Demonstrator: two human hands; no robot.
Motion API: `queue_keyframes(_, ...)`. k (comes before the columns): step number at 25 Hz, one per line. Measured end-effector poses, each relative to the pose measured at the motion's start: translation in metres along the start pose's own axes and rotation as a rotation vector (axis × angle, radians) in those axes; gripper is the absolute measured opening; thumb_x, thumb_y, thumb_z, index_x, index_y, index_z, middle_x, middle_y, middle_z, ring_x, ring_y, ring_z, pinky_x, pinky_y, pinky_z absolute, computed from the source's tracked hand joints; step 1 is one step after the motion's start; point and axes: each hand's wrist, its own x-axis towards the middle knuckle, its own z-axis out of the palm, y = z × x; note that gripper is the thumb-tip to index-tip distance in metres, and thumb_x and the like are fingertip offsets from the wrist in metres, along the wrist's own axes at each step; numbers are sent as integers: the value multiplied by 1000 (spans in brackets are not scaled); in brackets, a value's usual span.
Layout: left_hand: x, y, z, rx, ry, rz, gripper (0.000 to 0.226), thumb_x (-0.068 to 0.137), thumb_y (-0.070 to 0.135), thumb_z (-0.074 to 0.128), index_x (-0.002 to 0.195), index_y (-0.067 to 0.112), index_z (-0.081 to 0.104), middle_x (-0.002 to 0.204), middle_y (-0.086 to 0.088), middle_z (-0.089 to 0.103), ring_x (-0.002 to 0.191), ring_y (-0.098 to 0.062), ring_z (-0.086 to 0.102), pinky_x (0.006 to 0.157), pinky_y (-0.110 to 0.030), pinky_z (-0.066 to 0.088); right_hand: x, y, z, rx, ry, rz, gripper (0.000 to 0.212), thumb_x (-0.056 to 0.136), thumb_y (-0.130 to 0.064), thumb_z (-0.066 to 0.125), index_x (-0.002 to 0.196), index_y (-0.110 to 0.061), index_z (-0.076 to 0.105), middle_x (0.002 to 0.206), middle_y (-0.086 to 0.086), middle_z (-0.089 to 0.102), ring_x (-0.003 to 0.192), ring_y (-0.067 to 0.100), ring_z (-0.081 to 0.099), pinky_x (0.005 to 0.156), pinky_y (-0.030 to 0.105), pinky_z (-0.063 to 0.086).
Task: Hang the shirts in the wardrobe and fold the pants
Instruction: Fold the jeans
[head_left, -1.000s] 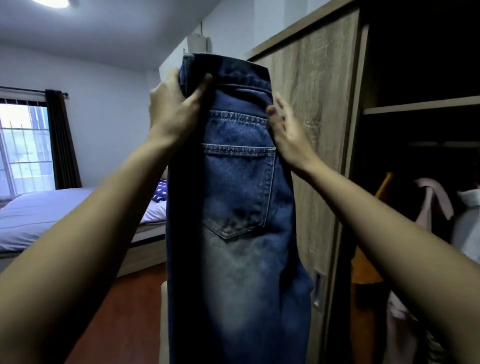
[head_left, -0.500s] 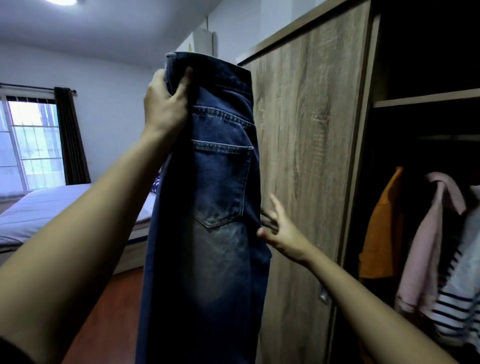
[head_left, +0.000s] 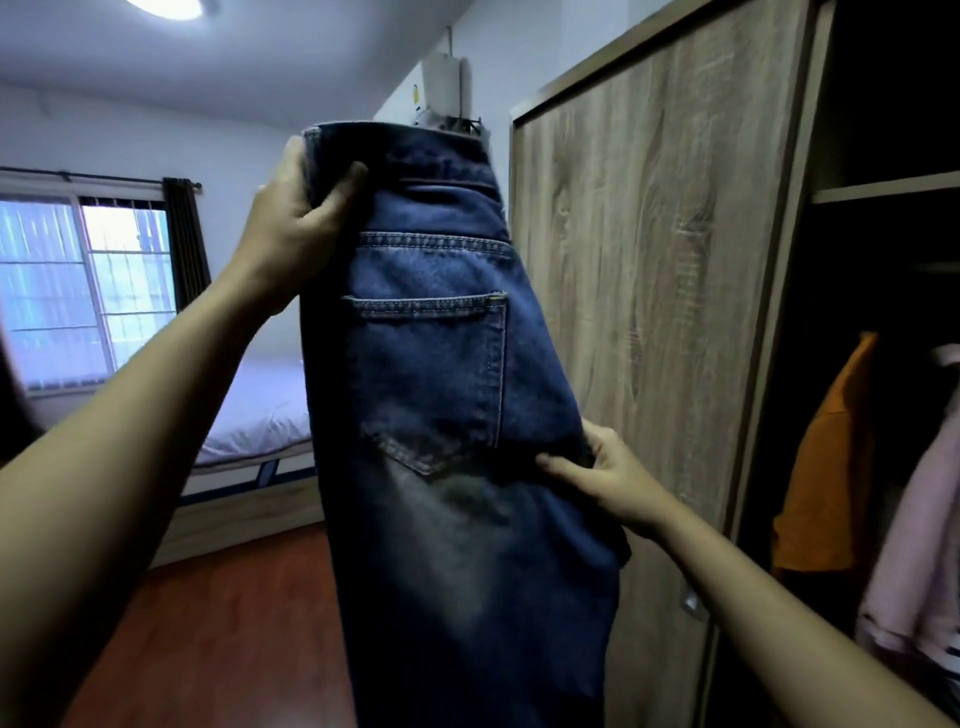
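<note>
Dark blue denim jeans (head_left: 441, 415) held up lengthwise before wood-grain wardrobe door (head_left: 649, 312). My left hand (head_left: 296, 234) clamped on waistband corner; my right hand (head_left: 602, 473) pinching seat edge. Risk — heavy denim slips from one-corner grip, legs twist, fold goes crooked.

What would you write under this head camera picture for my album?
Two hands, left hand and right hand, hold blue jeans up beside the wardrobe.

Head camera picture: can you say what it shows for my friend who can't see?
Two bare hands hold up blue jeans: the left hand grips the waistband, the right hand pinches the edge lower down. A wooden wardrobe stands behind, with an orange shirt hanging inside.
</note>
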Motion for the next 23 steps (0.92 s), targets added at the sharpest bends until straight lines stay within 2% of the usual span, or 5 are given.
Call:
queue_keyframes(5,17,9,6,-410,-175,-648,36,92,47,48,107,15,55,64,5,72,61,-6,68,55,-20,56,14,-27,7,225,138,-83,9,88,-17,58,90,-10,64,78,-7,72,77,2,64,65,16,50)
queue_keyframes(8,-4,-31,26,-1034,-273,-807,91,77,74,39,131,2,50,118,-20,65,103,-32,66,82,-50,55,38,-40,-5,247,309,-68,12,90,-14,55,93,-13,67,86,-3,74,84,8,67,72,18,53)
queue_keyframes(12,-98,-63,75,-893,-473,-1037,82,65,79,54,104,9,70,117,-9,66,106,-25,63,91,-40,45,43,-36,-31,145,345,37,11,89,-13,58,96,-9,66,82,-4,74,80,8,69,66,18,52)
queue_keyframes(17,-115,-68,79,-831,-482,-869,63,55,9,78,114,-2,59,100,-15,65,89,-23,64,72,-27,55,12,-30,-58,12,180,282,19,81,-7,68,100,-6,66,90,7,74,84,18,70,66,24,56)
queue_keyframes(23,-113,-35,93,-592,-540,-919,27,79,26,71,92,3,67,87,-12,70,76,-19,66,80,-32,53,-6,-27,-70,39,416,264,10,87,-13,60,86,-7,68,73,2,74,73,16,69,62,21,56)
